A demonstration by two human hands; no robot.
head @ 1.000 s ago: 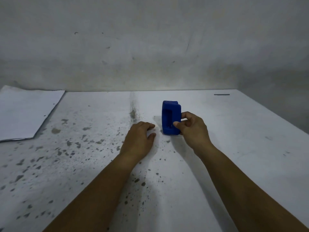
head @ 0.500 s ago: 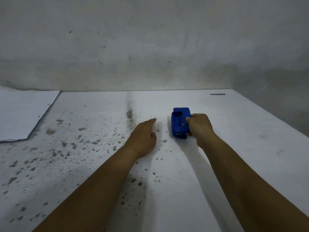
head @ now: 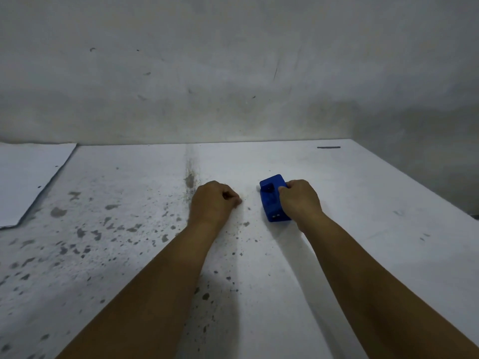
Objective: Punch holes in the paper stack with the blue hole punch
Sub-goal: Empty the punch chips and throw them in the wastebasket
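Observation:
The blue hole punch (head: 270, 200) lies on the white table, right of centre. My right hand (head: 300, 200) grips its right side, fingers wrapped over the top. My left hand (head: 213, 202) rests on the table a short way left of the punch, its fingers curled into a loose fist with nothing visible in it. The white paper stack (head: 28, 177) lies flat at the far left edge of the table, well away from both hands.
The white table (head: 363, 229) is speckled with dark stains on its left half and ends at a grey wall behind. A thin dark strip (head: 328, 147) lies near the back right corner. The table's right edge runs diagonally.
The punch went from standing on end to lying flat under my right hand, and moved a little to the right. My left hand's fingers curled from flat into a fist.

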